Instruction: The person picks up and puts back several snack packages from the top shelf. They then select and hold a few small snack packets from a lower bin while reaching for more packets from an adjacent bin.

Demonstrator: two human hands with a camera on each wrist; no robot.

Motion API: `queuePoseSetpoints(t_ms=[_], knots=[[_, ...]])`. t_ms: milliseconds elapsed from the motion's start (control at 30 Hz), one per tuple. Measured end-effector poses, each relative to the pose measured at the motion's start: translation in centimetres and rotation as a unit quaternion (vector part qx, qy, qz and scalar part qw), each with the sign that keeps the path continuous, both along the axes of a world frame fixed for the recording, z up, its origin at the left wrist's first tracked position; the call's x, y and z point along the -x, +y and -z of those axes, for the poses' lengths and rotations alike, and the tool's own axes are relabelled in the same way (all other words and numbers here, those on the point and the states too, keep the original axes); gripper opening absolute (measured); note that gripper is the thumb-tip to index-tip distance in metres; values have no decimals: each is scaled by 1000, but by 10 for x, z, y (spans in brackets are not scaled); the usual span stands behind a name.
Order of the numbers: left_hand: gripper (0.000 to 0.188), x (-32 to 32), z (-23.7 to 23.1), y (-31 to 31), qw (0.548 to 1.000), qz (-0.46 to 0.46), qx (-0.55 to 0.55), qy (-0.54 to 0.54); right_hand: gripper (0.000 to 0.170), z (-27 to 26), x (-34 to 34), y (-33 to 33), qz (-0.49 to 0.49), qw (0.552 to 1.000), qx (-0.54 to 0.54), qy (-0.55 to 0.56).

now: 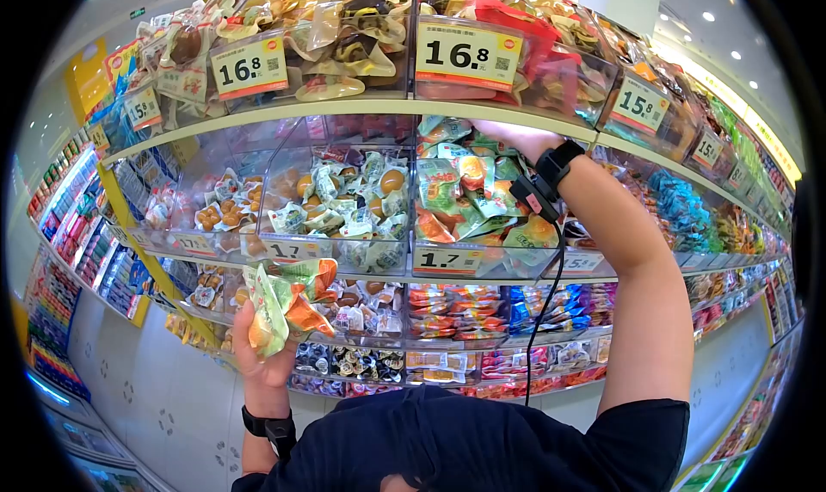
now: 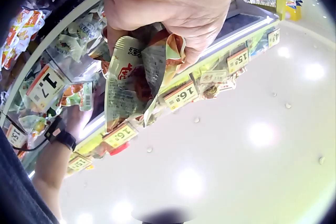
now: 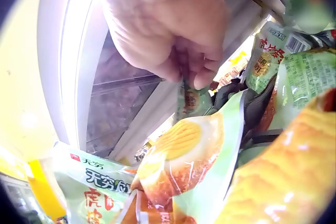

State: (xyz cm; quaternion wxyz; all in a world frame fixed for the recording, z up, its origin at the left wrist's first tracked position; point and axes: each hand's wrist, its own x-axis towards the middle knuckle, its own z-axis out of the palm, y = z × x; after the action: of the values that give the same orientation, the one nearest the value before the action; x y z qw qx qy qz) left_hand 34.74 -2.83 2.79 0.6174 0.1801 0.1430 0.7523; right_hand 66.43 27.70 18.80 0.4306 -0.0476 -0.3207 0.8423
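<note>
In the head view my left hand (image 1: 268, 367) is raised at the lower left, gripping green and orange snack packets (image 1: 268, 316). The left wrist view shows that hand (image 2: 170, 3) from behind, with the packets (image 2: 125, 87) hanging from between thumb and fingers. My right hand (image 1: 520, 137) reaches under the upper shelf into a clear bin of similar packets (image 1: 465, 201), partly hidden by the shelf edge. Up close in the right wrist view, its curled fingers pinch the top of a small green packet (image 3: 191, 102). Larger packets picturing a halved egg (image 3: 181, 145) lie just below.
An upper shelf edge (image 1: 344, 107) runs close above the right hand. A neighbouring bin holds small wrapped eggs (image 1: 344, 191). Price tags (image 1: 447, 261) line the bin fronts. A black cable (image 1: 542, 320) hangs from the right wrist, and lower shelves carry more packets (image 1: 456, 310).
</note>
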Motion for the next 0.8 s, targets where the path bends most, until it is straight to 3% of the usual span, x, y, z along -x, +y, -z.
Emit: queuePoseSetpoints(t_ms=[167,300,333,367,400,500,600,733,800], knots=[[40,3,1,-1,1000,5,1,8,47,1,-5,-9,-9,999,22,24],[48,4,3,0,999,-22,34,32,48,0,-24,-29,-24,985,128,116],[48,4,2,-1,999,-20,33,27,47,-4,-26,-44,89,970,-114,-194],[48,4,2,-1,999,-18,32,22,46,-8,-29,-60,179,791,-310,-495],[48,4,2,-1,999,-17,30,21,45,-8,-32,-71,242,481,-469,-700],[46,5,0,0,999,-11,27,22,40,8,-57,-67,267,556,-462,-638],[45,3,-2,3,999,-3,23,22,35,21,-67,-72,321,560,-486,-589],[44,0,0,8,999,4,29,19,31,24,-70,-73,342,407,-599,-598],[43,-2,-2,8,999,11,27,22,28,23,-66,-78,351,388,-586,-619]])
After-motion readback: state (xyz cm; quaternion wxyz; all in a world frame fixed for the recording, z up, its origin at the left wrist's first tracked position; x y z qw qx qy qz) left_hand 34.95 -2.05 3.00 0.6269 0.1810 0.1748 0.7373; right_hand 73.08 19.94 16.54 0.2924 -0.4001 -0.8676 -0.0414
